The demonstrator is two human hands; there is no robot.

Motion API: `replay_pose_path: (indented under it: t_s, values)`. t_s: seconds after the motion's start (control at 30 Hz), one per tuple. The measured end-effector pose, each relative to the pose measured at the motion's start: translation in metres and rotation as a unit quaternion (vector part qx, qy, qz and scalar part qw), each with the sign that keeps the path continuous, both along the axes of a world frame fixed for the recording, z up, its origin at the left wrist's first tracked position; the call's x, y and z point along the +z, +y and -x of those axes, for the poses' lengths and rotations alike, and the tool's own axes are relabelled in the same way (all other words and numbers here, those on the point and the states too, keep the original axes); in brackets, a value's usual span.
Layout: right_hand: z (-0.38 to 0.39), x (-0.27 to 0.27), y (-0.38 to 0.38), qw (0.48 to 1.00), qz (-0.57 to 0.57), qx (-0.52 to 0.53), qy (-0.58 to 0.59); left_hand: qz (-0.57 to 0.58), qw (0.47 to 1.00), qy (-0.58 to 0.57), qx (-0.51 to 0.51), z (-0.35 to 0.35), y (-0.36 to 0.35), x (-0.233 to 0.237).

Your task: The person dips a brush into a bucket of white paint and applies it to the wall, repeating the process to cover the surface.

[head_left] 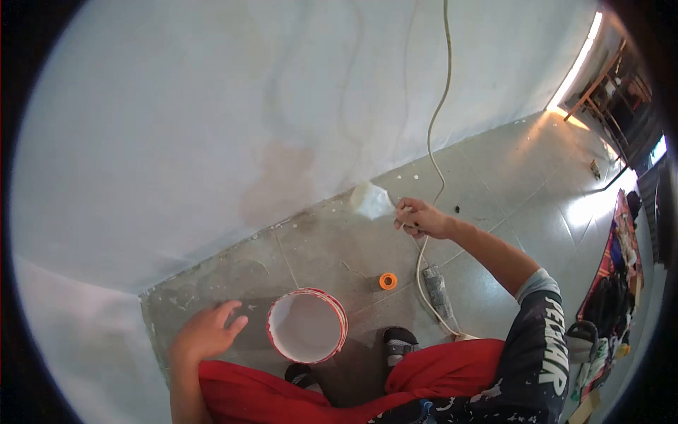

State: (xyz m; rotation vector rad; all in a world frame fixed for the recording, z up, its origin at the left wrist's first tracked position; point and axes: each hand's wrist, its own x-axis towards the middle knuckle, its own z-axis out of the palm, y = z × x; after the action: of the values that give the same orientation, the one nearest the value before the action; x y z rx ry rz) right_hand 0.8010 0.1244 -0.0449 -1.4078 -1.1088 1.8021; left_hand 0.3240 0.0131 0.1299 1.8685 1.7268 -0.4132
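Observation:
My right hand (418,218) is closed around the handle of a putty knife (372,201), whose wide blade looks white and slightly blurred. The blade is held out close to the foot of the white wall (176,127). Down at the left, my left hand (210,331) is open and holds nothing, its thumb and fingers apart. Just right of it, a white bucket with a red rim (344,319) stands on the floor, with pale greyish-white material inside.
An orange tape roll (381,281) lies on the tiled floor (311,247). Nearby is a dusty grey power tool (438,291). A pale cable (432,141) hangs down the wall and runs along the floor. Clothes and bags (611,290) are heaped at the right.

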Motion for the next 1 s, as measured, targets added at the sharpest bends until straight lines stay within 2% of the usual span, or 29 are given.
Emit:
replay_pose_path:
  t_s: [0.07, 0.2, 0.23, 0.27, 0.3, 0.37, 0.4, 0.47, 0.5, 0.57, 0.6, 0.67, 0.8, 0.87, 1.0]
  values:
    - [0.015, 0.025, -0.008, 0.991, 0.005, 0.131, 0.015, 0.006, 0.999, -0.030, -0.008, -0.006, 0.007, 0.003]
    - [0.068, 0.089, -0.030, 0.977, 0.003, 0.185, -0.104, -0.004, 0.995, -0.092, -0.048, -0.006, 0.003, 0.007]
    - [0.079, 0.093, -0.033, 0.967, -0.055, 0.210, -0.132, 0.003, 0.994, -0.100, -0.038, -0.003, 0.001, 0.009]
    - [0.090, 0.097, -0.038, 0.952, -0.108, 0.242, -0.156, -0.037, 0.990, -0.110, -0.077, 0.001, -0.003, 0.010]
    - [0.101, 0.105, -0.044, 0.947, -0.086, 0.268, -0.155, -0.070, 0.985, -0.120, -0.107, 0.005, -0.012, 0.010]
    - [0.129, 0.119, -0.051, 0.877, -0.213, 0.341, -0.263, -0.075, 0.987, -0.112, -0.091, 0.013, -0.024, 0.016]
    - [0.142, 0.116, -0.058, 0.870, -0.190, 0.379, -0.251, -0.087, 0.986, -0.119, -0.082, 0.019, -0.032, 0.014]
    - [0.165, 0.109, -0.067, 0.792, -0.373, 0.415, -0.249, -0.094, 0.987, -0.118, -0.052, 0.027, -0.044, 0.015]
    - [0.179, 0.107, -0.071, 0.788, -0.369, 0.433, -0.234, -0.097, 0.987, -0.114, -0.058, 0.029, -0.047, 0.019]
    - [0.203, 0.104, -0.077, 0.687, -0.398, 0.523, -0.311, -0.100, 0.988, -0.101, -0.055, 0.029, -0.050, 0.030]
    - [0.214, 0.097, -0.082, 0.684, -0.400, 0.530, -0.301, -0.083, 0.990, -0.096, -0.060, 0.028, -0.051, 0.035]
    - [0.235, 0.073, -0.092, 0.576, -0.404, 0.600, -0.380, -0.066, 0.992, -0.089, -0.059, 0.030, -0.056, 0.038]
    - [0.258, 0.027, -0.105, 0.568, -0.449, 0.584, -0.367, -0.096, 0.986, -0.117, -0.071, 0.036, -0.062, 0.033]
    - [0.267, 0.011, -0.107, 0.546, -0.492, 0.568, -0.369, -0.104, 0.984, -0.124, -0.072, 0.038, -0.062, 0.033]
    - [0.278, -0.011, -0.105, 0.529, -0.483, 0.590, -0.373, -0.107, 0.983, -0.129, -0.077, 0.043, -0.065, 0.031]
